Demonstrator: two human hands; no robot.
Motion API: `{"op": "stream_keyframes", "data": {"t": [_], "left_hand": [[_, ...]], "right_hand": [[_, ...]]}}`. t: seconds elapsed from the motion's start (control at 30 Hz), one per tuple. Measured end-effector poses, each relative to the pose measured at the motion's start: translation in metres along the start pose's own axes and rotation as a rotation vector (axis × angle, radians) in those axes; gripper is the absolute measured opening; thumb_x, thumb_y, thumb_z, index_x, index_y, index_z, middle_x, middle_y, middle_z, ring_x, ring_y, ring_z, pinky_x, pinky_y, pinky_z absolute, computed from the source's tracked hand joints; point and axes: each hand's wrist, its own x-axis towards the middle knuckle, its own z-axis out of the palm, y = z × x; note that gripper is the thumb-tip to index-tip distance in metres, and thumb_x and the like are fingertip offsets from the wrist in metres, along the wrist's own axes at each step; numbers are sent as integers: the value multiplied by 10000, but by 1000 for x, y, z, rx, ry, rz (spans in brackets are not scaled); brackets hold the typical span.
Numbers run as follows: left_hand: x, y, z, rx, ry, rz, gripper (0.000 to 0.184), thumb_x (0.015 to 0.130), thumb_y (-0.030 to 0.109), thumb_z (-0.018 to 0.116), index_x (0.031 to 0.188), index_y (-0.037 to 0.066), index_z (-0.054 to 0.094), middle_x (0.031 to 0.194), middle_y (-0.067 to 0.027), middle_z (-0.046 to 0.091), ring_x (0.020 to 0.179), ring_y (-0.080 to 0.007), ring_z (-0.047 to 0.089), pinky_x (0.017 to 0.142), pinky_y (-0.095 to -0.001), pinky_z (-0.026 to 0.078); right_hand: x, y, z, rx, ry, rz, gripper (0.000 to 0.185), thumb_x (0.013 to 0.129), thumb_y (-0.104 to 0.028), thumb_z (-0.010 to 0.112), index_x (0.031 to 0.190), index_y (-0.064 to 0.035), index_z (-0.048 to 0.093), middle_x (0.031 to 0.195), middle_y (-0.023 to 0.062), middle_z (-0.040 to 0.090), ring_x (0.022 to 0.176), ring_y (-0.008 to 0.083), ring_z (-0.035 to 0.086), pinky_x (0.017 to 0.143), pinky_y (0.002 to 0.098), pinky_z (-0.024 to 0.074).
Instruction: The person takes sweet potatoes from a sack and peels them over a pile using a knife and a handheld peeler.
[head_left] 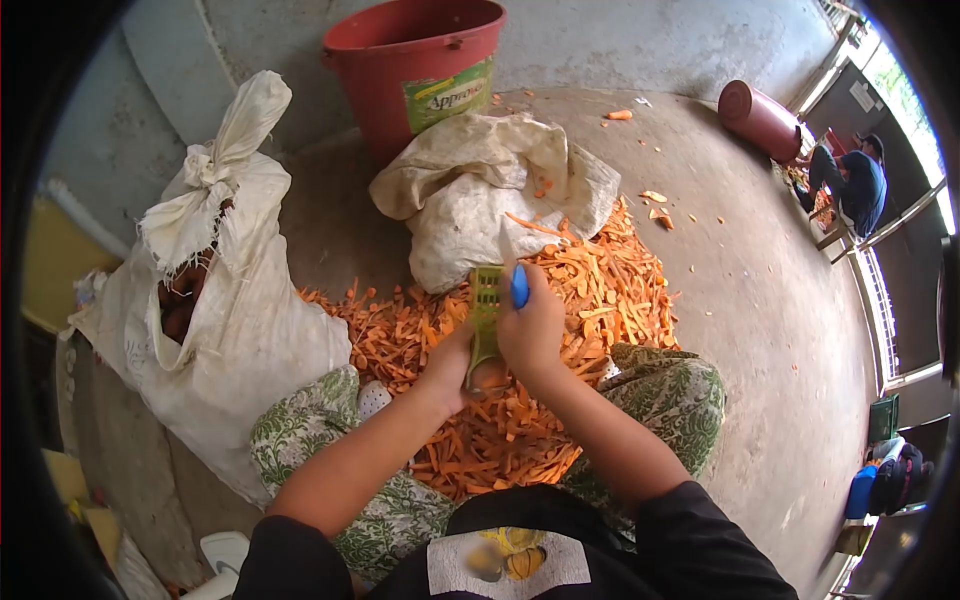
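My left hand (450,362) is closed around the lower part of a green slotted tool (485,312), held upright over the pile. My right hand (532,325) is wrapped round a blue handle (519,286) beside the tool's top; a pale blade seems to point up from it, blurred. A rounded orange piece (489,375) shows at the tool's lower end, by my left fingers. Beneath and around both hands lies a big heap of orange strips (610,290). A crumpled white sack (465,215) rests on the heap's far side.
A tied white sack (240,340) with an opening stands at left. Behind the heap is a red bucket (385,90). Loose orange pieces (660,215) lie on the floor. Far right, a person (862,185) sits near a tipped red barrel (760,120).
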Motion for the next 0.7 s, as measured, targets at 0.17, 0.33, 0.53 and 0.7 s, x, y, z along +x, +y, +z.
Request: {"op": "stream_keyframes", "data": {"t": [0.17, 0.33, 0.53, 0.7], "left_hand": [[-27, -8, 22, 340, -94, -116, 384, 933, 372, 306, 1070, 61, 486, 870, -117, 597, 765, -204, 621, 600, -336, 532], [-18, 1, 11, 104, -100, -140, 419, 928, 410, 320, 1100, 62, 476, 959, -111, 580, 770, -215, 608, 648, -383, 527], [-12, 9, 11, -59, -121, -151, 388, 921, 390, 348, 1066, 61, 492, 912, -80, 593, 777, -191, 610, 649, -354, 534], [-8, -1, 9, -95, -4, 30, 386, 910, 392, 374, 1060, 58, 496, 884, -64, 610, 760, -168, 617, 646, -319, 535]], "right_hand": [[50, 55, -6, -3, 140, 336, 213, 875, -210, 493, 819, -6, 522, 640, 154, 557, 587, 290, 545, 553, 399, 409], [72, 85, -19, 96, 228, 460, 266, 898, -232, 461, 779, 0, 511, 592, 101, 518, 531, 222, 488, 528, 365, 389], [12, 0, -6, 219, 11, 170, 199, 877, -202, 500, 801, -18, 509, 563, 118, 506, 491, 258, 493, 492, 360, 388], [2, 2, 1, 29, -32, 103, 136, 834, -163, 543, 838, -28, 526, 656, 198, 573, 567, 357, 563, 528, 413, 431]]}}
